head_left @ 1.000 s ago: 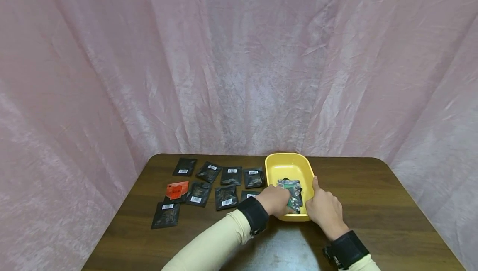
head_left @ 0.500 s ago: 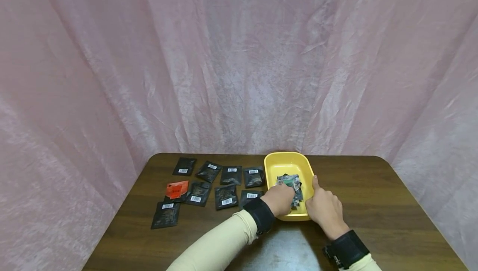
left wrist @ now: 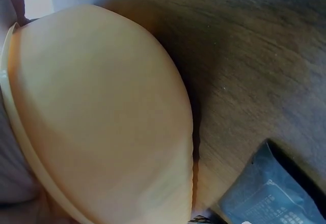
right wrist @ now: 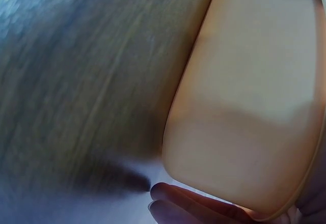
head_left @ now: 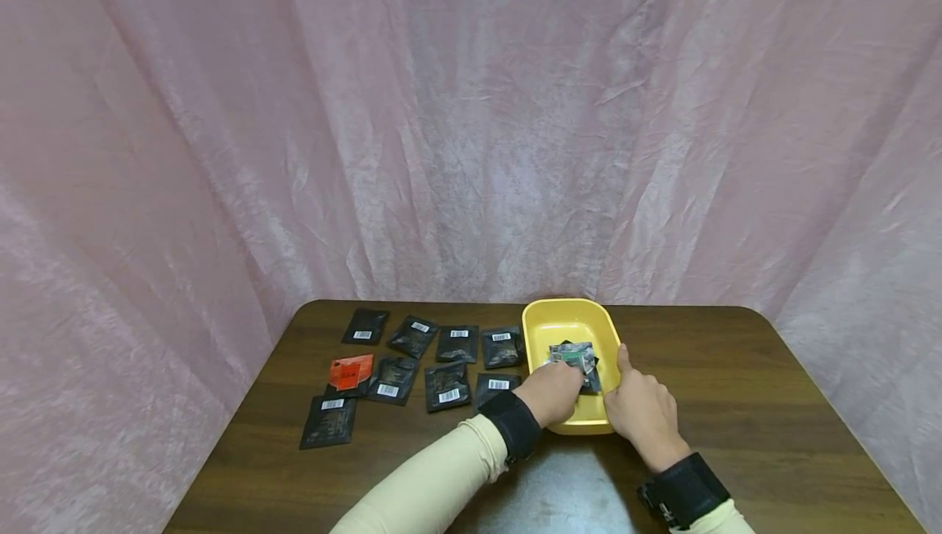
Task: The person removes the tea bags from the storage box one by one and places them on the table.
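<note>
A yellow plastic tub (head_left: 565, 310) stands at the back of the table, holding several small packets with silver-green and dark faces (head_left: 581, 358). My left hand (head_left: 552, 393) reaches over the tub's near left side and touches the packets; its fingertips are hidden behind the back of the hand. At the tub's right side my right hand (head_left: 643, 415) grips the rim, with fingers (right wrist: 188, 206) against the outside wall in the right wrist view. The left wrist view shows the tub's outer wall (left wrist: 107, 112) and a dark packet (left wrist: 275, 193) on the table.
Left of the tub, several black packets with white barcode labels (head_left: 447, 387) lie spread in rough rows. An orange packet (head_left: 350, 374) overlaps a black one there. The brown wooden table (head_left: 751, 403) ends at a pink curtain (head_left: 471, 125).
My left hand has shifted slightly right and farther into the tub, and the packets under it have moved a little. My right hand has stayed on the rim.
</note>
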Motion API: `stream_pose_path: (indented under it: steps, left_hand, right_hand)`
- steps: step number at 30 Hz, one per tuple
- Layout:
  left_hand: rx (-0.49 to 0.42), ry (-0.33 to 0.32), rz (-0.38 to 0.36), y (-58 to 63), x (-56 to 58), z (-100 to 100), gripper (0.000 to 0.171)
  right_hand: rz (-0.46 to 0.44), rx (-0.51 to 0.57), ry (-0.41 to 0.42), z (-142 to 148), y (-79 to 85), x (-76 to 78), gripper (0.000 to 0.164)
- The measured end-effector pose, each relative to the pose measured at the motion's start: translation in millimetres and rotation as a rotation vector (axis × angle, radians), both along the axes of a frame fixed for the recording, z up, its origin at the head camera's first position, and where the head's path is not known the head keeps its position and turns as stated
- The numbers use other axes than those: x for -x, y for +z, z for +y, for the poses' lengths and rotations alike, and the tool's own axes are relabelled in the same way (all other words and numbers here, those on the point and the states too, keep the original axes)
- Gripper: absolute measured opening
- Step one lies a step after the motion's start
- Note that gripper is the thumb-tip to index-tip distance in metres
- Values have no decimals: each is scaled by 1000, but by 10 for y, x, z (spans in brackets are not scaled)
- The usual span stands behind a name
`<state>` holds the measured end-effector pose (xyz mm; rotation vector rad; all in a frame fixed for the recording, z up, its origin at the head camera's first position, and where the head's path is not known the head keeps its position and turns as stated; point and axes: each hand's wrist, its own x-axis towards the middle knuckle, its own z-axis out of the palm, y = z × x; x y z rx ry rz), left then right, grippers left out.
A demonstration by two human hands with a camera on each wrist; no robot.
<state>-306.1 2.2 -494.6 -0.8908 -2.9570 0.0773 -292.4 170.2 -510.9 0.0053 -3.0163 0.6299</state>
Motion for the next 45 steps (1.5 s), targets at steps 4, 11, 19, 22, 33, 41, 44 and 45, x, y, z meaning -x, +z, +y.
stream_pose_path:
  steps: [4, 11, 19, 22, 33, 41, 44, 45]
  left_hand:
    - [-5, 5, -9, -4, -5, -1, 7]
    - [-33, 14, -7, -15, 1, -17, 4]
    - [-46, 28, -8, -11, 7, -19, 6]
    - [-59, 46, -21, -26, 0, -14, 10]
    - [-87, 83, 17, -103, 8, -48, 25]
    - [-253, 60, 59, -126, -43, -145, 40]
    - [-343, 44, 94, -97, -106, -191, 38]
    - [-374, 42, 101, -80, -133, -211, 37]
  right_hand:
    - [2, 2, 1, -1, -3, -1, 78]
    - [-8, 5, 5, -2, 6, -6, 78]
    - [-15, 4, 5, -6, 11, -5, 77]
    - [-27, 7, 3, -11, 9, -8, 78]
    - [-32, -9, 11, -18, 10, 4, 79]
    - [-19, -18, 11, -10, 3, 6, 78]
    - [-11, -22, 9, -2, -2, 12, 77]
    - [-10, -21, 9, 2, -4, 14, 78]
